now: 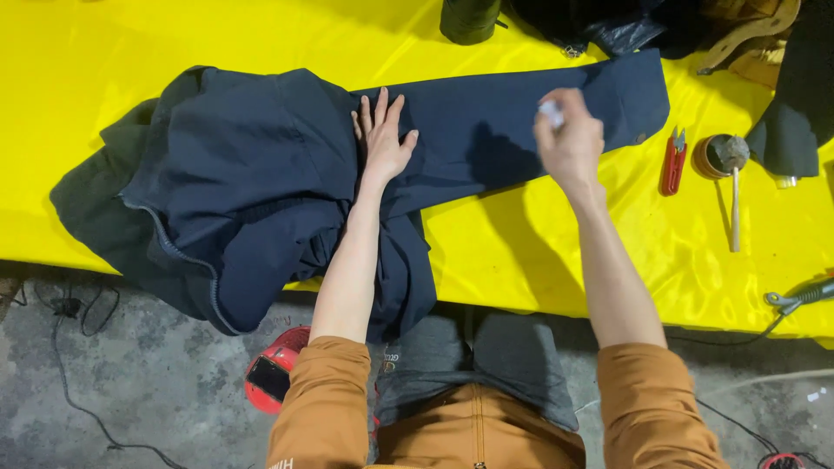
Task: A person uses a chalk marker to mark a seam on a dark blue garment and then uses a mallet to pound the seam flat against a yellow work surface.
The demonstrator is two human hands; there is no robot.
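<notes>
A dark navy jacket (243,174) lies on the yellow-covered table (521,243), with one sleeve (512,122) stretched out to the right. My left hand (382,135) rests flat on the jacket where the sleeve meets the body, fingers spread. My right hand (569,139) hovers over the sleeve's outer part, fingers pinched on a small whitish piece (551,111); what it is I cannot tell. Part of the jacket hangs over the table's near edge.
Red thread snips (673,161) and a small round tin with a wooden-handled brush (728,169) lie right of the sleeve cuff. Dark garments (625,26) and a dark cylinder (469,19) sit at the far edge. A red object (274,373) and cables lie on the concrete floor.
</notes>
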